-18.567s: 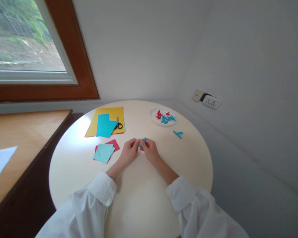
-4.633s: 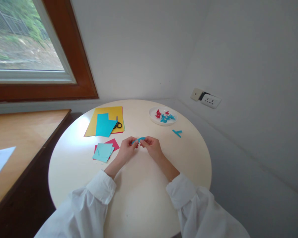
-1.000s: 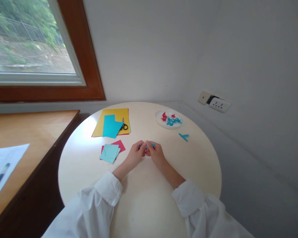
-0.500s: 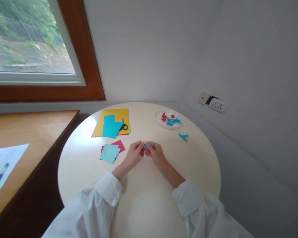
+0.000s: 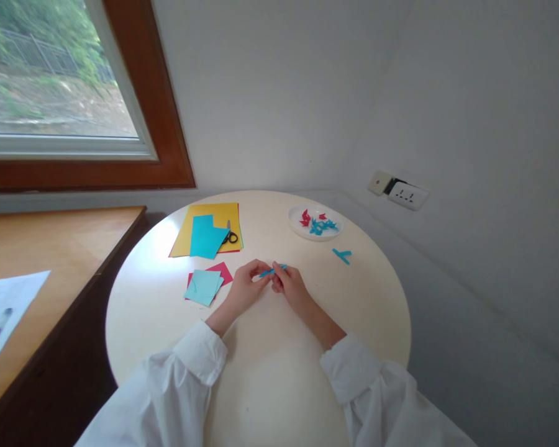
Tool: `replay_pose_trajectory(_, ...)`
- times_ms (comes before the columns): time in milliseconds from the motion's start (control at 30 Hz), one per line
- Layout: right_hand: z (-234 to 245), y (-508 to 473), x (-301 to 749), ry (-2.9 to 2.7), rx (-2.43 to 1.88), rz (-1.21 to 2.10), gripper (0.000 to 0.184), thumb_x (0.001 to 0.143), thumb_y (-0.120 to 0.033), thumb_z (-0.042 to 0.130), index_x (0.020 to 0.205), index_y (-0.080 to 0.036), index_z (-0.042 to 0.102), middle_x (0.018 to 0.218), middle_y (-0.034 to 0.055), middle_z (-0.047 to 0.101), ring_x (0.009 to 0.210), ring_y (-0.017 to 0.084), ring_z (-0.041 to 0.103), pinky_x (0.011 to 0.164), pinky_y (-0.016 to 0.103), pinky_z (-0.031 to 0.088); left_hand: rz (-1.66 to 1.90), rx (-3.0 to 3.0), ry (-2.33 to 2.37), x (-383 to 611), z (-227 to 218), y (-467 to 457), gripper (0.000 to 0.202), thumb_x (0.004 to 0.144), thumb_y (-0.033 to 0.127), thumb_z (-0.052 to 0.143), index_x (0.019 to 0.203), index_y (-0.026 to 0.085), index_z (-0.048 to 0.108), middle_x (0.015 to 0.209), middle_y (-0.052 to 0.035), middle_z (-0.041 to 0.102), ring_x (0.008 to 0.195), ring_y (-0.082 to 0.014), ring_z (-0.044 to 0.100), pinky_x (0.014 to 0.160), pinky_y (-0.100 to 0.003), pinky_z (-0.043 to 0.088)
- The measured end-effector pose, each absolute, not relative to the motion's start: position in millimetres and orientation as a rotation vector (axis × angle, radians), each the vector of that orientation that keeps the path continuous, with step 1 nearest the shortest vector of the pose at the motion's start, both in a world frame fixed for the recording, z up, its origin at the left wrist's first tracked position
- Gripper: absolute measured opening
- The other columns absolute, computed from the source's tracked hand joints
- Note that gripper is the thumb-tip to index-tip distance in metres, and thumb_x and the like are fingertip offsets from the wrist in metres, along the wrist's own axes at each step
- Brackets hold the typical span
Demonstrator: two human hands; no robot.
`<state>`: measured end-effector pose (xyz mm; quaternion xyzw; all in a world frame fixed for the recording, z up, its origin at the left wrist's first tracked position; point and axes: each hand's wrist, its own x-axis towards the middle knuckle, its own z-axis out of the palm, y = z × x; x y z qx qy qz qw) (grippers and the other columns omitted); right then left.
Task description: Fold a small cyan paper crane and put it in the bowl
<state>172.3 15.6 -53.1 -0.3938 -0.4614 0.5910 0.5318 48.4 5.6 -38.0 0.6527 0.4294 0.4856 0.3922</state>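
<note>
We hold a small blue paper piece (image 5: 272, 270) just above the counter (image 5: 270, 372). It is pinched at one end by the fingertips of our left hand (image 5: 245, 288) and at the other by those of our right hand (image 5: 292, 287), and the two hands almost touch. We judge that we are working a fine fold into it. The piece is too small for us to tell its exact shape.

The next move calls for a steady pinch on one side and light, exact fingertip pressure on the other.

Just left of our left hand lies a stack of cut squares (image 5: 204, 287). Beyond it are yellow sheets (image 5: 181, 239) and scissors (image 5: 230, 236). Beyond our right hand a white dish (image 5: 294, 226) holds folded bits, with a loose blue fold (image 5: 341, 254) near it.
</note>
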Motion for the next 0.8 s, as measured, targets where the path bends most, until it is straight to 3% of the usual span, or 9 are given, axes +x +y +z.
replay_pose_trajectory(133, -53.1, 15.0, 172.7, -1.1, -0.881, 1.406, 0.047, 0.063, -0.057, 0.062, 0.046, -0.018, 0.04, 0.039, -0.0078, 0.035, 0.036, 0.004, 0.029, 0.039, 0.022, 0.022, 1.241, 1.501, 1.074, 48.6, -32.5, 3.8, 0.017, 0.07, 0.031, 0.063, 0.074, 0.015, 0.059, 0.07, -0.0028, 0.063, 0.066, -0.0146, 0.058, 0.063, -0.027, 0.045)
replay_pose_trajectory(467, -50.0, 12.4, 175.6, -1.185, -0.849, 1.227, 0.024, 0.066, -0.038, 0.065, 0.063, -0.018, 0.052, 0.051, -0.0049, 0.05, 0.048, 0.008, 0.045, 0.049, 0.023, 0.034, 1.257, 1.327, 1.055, 50.1, -29.3, 1.5, 0.018, 0.069, 0.031, 0.064, 0.073, 0.014, 0.062, 0.068, -0.0038, 0.065, 0.067, -0.0157, 0.06, 0.065, -0.028, 0.045)
replay_pose_trajectory(800, -44.8, 10.3, 175.7, -1.228, -0.91, 1.154, 0.024, 0.065, -0.038, 0.065, 0.059, -0.018, 0.052, 0.051, -0.0043, 0.051, 0.049, 0.009, 0.047, 0.05, 0.024, 0.038, 1.258, 1.303, 1.097, 50.0, -27.1, -1.1, 0.018, 0.068, 0.032, 0.063, 0.066, 0.014, 0.063, 0.067, -0.0042, 0.065, 0.067, -0.0162, 0.059, 0.065, -0.028, 0.044)
